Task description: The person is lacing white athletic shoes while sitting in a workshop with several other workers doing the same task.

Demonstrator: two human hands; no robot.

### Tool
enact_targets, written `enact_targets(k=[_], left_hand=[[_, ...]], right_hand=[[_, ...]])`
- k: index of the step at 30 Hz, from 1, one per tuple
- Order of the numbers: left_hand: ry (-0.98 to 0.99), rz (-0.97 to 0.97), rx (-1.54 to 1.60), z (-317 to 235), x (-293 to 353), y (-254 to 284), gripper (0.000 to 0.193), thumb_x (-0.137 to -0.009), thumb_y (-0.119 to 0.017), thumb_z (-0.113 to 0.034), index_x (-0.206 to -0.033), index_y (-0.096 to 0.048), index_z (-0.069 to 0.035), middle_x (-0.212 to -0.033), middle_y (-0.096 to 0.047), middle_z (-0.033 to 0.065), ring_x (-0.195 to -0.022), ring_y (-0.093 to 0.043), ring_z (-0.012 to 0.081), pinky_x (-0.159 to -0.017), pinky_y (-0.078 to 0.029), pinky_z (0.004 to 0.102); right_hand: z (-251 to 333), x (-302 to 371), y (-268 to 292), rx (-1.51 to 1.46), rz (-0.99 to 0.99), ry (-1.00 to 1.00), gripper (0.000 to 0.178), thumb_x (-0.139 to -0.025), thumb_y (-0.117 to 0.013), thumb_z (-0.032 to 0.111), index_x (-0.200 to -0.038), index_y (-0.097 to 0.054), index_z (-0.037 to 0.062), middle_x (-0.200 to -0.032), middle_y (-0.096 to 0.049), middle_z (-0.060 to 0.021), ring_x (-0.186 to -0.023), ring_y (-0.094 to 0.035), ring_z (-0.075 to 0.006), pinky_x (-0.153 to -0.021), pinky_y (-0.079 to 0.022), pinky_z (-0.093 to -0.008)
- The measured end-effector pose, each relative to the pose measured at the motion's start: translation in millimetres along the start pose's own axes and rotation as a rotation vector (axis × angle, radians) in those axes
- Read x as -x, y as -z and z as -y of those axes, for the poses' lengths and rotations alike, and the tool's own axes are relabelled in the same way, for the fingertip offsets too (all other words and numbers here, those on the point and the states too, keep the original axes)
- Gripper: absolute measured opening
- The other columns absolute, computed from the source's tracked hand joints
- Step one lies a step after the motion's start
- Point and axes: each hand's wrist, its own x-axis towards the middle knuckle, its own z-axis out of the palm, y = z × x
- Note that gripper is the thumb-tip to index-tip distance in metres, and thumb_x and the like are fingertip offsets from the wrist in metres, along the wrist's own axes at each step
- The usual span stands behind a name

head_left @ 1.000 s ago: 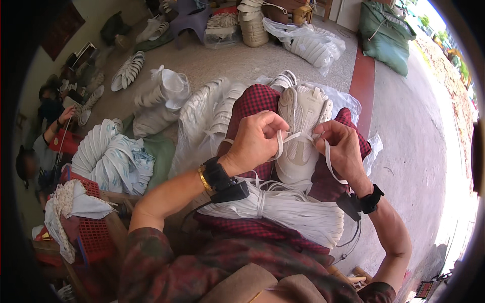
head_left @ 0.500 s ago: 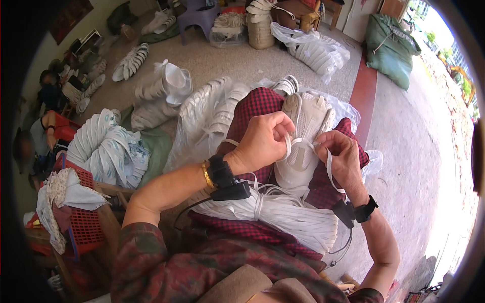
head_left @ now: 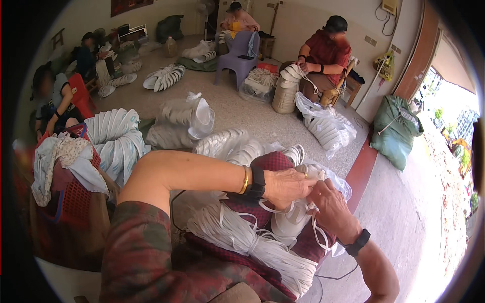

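A white lace-up shoe (head_left: 288,224) lies on my lap over red-and-black checked cloth, its toe toward me. My left hand (head_left: 289,186) reaches across the shoe's lacing, fingers closed and partly hidden. Beside it, fingertips nearly touching, my right hand (head_left: 332,208) is curled in a pinch. A white shoelace (head_left: 317,233) hangs in a loop under the right hand, and lace also shows beneath the left. Both hands appear to grip it, though the fingertips cover the exact hold. A tied bundle of white shoelaces (head_left: 252,245) rests across my lap, nearer my body.
Bagged stacks of white shoe parts (head_left: 184,121) stand on the floor ahead. At left is a red basket (head_left: 76,202) with cloths. Several people sit working farther off, one by a purple chair (head_left: 240,58). A green sack (head_left: 396,131) stands at right.
My view has lifted and shows more of the room. My hands, apart before with the lace pinched in each, have come together, the left reaching over the shoe toward the right.
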Motion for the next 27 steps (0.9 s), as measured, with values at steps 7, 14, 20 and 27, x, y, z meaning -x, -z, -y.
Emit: enact_targets(k=[7, 14, 20, 27], left_hand=[[0.023, 0.206, 0.059, 24.7, -15.1, 13.1, 0.028, -0.063, -0.069, -0.017, -0.088, -0.067, -0.004, -0.095, -0.064, 0.0116, -0.089, -0.067, 0.0332, -0.074, -0.052, 0.0470], [0.018, 0.430, 0.243, 48.4, -30.8, 18.1, 0.028, -0.065, -0.078, -0.025, -0.089, -0.078, -0.011, -0.087, -0.073, 0.0082, -0.088, -0.069, 0.0280, -0.076, -0.050, 0.0462], [0.069, 0.360, 0.102, 36.8, -26.0, 14.4, 0.026, -0.066, -0.077, -0.024, -0.087, -0.078, -0.010, -0.085, -0.073, 0.0080, -0.087, -0.070, 0.0280, -0.073, -0.050, 0.0412], [0.082, 0.142, 0.227, 33.4, -6.0, -4.3, 0.021, -0.065, -0.069, -0.015, -0.083, -0.073, -0.005, -0.098, -0.065, 0.0127, -0.090, -0.066, 0.0345, -0.082, -0.053, 0.0439]], right_hand=[[-8.4, -6.8, 5.9, -0.057, 0.092, 0.084, 0.035, -0.069, -0.084, 0.015, -0.098, -0.069, 0.0031, -0.105, -0.061, -0.0103, -0.104, -0.055, -0.0328, -0.090, -0.049, -0.0451], [-28.0, -15.7, 1.1, -0.060, 0.232, 0.173, 0.031, -0.070, -0.083, 0.030, -0.088, -0.071, 0.0075, -0.095, -0.064, -0.0053, -0.104, -0.057, -0.0280, -0.090, -0.045, -0.0448], [-29.1, -15.4, -9.8, 0.039, 0.216, 0.137, 0.032, -0.066, -0.083, 0.037, -0.078, -0.071, 0.0096, -0.087, -0.063, -0.0025, -0.102, -0.057, -0.0246, -0.089, -0.039, -0.0460], [-28.1, -8.1, -12.5, 0.054, 0.106, 0.162, 0.029, -0.068, -0.084, 0.037, -0.079, -0.075, 0.0124, -0.085, -0.063, 0.0005, -0.095, -0.052, -0.0228, -0.085, -0.031, -0.0435]])
